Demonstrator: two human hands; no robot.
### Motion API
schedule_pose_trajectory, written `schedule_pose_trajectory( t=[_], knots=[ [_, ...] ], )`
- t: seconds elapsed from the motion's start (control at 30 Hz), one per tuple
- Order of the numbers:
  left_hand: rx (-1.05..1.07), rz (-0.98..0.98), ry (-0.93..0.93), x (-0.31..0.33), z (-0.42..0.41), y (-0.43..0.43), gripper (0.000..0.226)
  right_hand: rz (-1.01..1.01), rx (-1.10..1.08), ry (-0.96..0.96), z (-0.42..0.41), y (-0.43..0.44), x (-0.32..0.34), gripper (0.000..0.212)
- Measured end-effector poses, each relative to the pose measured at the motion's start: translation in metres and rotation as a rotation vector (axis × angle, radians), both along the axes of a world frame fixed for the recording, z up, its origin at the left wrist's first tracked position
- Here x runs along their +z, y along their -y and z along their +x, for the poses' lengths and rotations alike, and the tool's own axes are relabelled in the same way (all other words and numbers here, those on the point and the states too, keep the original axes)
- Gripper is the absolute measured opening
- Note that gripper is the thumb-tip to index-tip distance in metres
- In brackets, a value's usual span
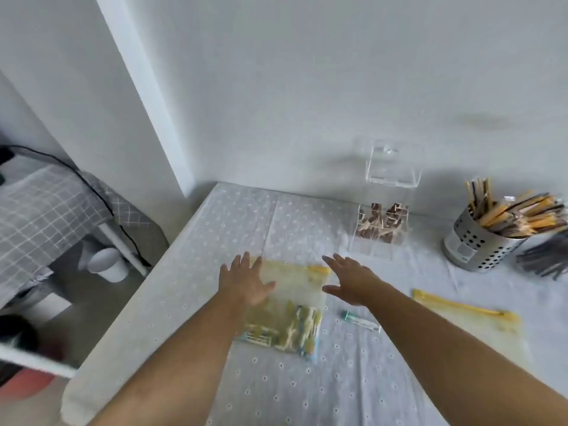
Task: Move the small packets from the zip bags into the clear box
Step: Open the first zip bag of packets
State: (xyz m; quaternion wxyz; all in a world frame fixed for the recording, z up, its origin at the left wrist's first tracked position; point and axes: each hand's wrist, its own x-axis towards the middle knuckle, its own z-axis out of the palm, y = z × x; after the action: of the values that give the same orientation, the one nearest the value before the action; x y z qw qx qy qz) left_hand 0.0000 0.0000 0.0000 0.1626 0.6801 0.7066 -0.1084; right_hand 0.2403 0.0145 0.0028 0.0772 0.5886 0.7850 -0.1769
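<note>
A clear zip bag [295, 290] with a yellow zip lies flat in the middle of the table, with several small packets [285, 329] in its near end. My left hand [246, 279] rests flat on the bag's far left part, fingers straight. My right hand [349, 281] hovers open at the bag's right edge, holding nothing. One loose packet [361, 320] lies on the cloth under my right forearm. A second zip bag [473, 321] lies to the right, looking empty. The clear box [381, 238] stands at the back with its lid raised and brown packets inside.
A perforated metal cup [476, 244] full of long sachets stands at the right, with dark items [544, 262] beside it. The table [184, 287] with its white eyelet cloth ends at the left, where a checked ironing board [46, 210] and white cup [107, 264] stand lower down.
</note>
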Motion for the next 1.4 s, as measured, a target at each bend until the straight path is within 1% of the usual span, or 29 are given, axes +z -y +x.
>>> schedule_pose_trajectory(
  t=[0.07, 0.2, 0.3, 0.37, 0.43, 0.47, 0.5, 0.53, 0.57, 0.6, 0.63, 0.67, 0.73, 0.9, 0.97, 1.07, 1.13, 1.23, 1.33, 1.4],
  knots=[
    [0.007, -0.037, 0.004, -0.019, -0.012, 0.007, 0.081, -0.033, -0.008, -0.026, -0.012, -0.005, -0.018, 0.078],
    [0.01, 0.008, 0.041, -0.058, -0.029, 0.03, 0.083, -0.073, -0.068, -0.095, -0.023, -0.003, -0.056, 0.091],
    [0.066, 0.097, 0.119, -0.07, -0.034, 0.04, 0.082, -0.065, -0.121, -0.151, -0.028, -0.008, -0.068, 0.101],
    [0.133, 0.148, 0.227, -0.077, -0.036, 0.046, 0.079, -0.085, -0.147, -0.178, -0.035, -0.012, -0.069, 0.103],
    [0.261, 0.192, 0.395, -0.083, -0.038, 0.051, 0.072, -0.114, -0.178, -0.2, -0.041, -0.015, -0.069, 0.094],
    [0.337, 0.219, 0.483, -0.084, -0.04, 0.05, 0.068, -0.118, -0.208, -0.231, -0.044, -0.017, -0.068, 0.082],
    [0.408, 0.241, 0.56, -0.084, -0.042, 0.049, 0.062, -0.114, -0.25, -0.285, -0.047, -0.019, -0.065, 0.066],
    [0.471, 0.257, 0.621, -0.083, -0.044, 0.047, 0.053, -0.113, -0.303, -0.356, -0.048, -0.02, -0.06, 0.047],
    [0.521, 0.259, 0.66, -0.081, -0.045, 0.045, 0.04, -0.116, -0.361, -0.43, -0.05, -0.021, -0.055, 0.027],
    [0.55, 0.256, 0.672, -0.079, -0.047, 0.044, 0.025, -0.124, -0.414, -0.491, -0.05, -0.022, -0.049, 0.013],
    [0.564, 0.263, 0.671, -0.077, -0.049, 0.043, 0.012, -0.126, -0.45, -0.533, -0.049, -0.023, -0.045, 0.007],
    [0.574, 0.275, 0.672, -0.076, -0.051, 0.042, 0.007, -0.13, -0.474, -0.566, -0.047, -0.022, -0.042, 0.008],
    [0.608, 0.287, 0.692, -0.071, -0.054, 0.039, 0.007, -0.144, -0.512, -0.655, -0.043, -0.019, -0.036, 0.008],
    [0.613, 0.364, 0.744, -0.037, -0.054, 0.006, 0.004, -0.18, -0.668, -0.973, -0.032, 0.008, -0.021, 0.005],
    [0.606, 0.407, 0.747, -0.024, -0.045, -0.005, 0.014, -0.197, -0.742, -1.089, -0.028, 0.018, -0.013, 0.003],
    [0.534, 0.494, 0.742, -0.008, -0.021, -0.002, 0.036, -0.188, -0.764, -1.171, -0.025, 0.029, 0.0, 0.002],
    [0.49, 0.46, 0.847, 0.0, 0.002, 0.01, 0.034, -0.164, -0.725, -1.183, -0.025, 0.035, 0.006, 0.007],
    [0.544, 0.224, 1.111, 0.01, 0.036, 0.038, 0.017, -0.147, -0.65, -1.212, -0.028, 0.045, 0.015, 0.01],
    [0.618, 0.051, 1.342, 0.013, 0.055, 0.055, 0.018, -0.22, -0.577, -1.259, -0.033, 0.056, 0.021, 0.008],
    [0.665, -0.002, 1.461, 0.013, 0.06, 0.062, 0.022, -0.252, -0.56, -1.257, -0.035, 0.063, 0.023, 0.014]
  ],
)
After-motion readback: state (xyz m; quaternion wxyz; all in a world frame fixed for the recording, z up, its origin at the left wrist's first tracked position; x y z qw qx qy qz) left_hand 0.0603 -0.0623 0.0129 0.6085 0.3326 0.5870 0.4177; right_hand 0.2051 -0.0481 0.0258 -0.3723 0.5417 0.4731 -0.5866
